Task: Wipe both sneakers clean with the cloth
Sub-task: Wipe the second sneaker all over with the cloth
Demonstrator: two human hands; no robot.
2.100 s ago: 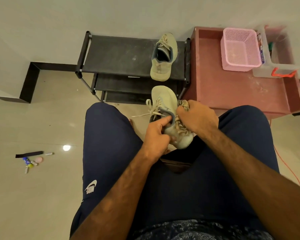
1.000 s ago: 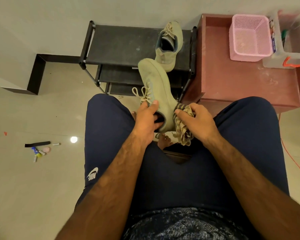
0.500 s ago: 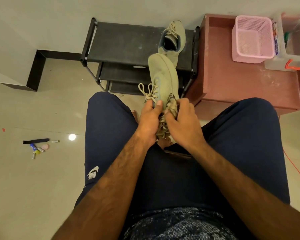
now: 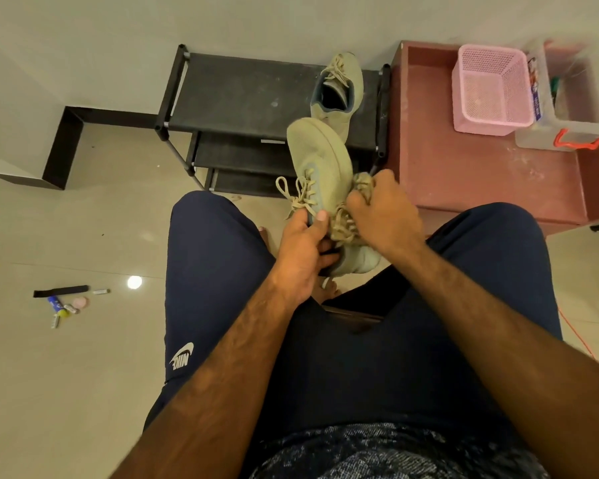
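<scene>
Before the shoe rack, left hand grips the held sneaker at its collar; right hand clutches the cloth against its side. Second sneaker sits at the rack's right edge; floor spreads leftward.

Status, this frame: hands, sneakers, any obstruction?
Left hand grips pale green lace-up sneaker at its collar. Right hand grips bunched beige cloth against its side. Matching second sneaker sits on black shoe rack. No obstruction seen.

Cloth mostly hidden under right hand, held sneaker partly behind left hand, floor oddments too small to name
</scene>
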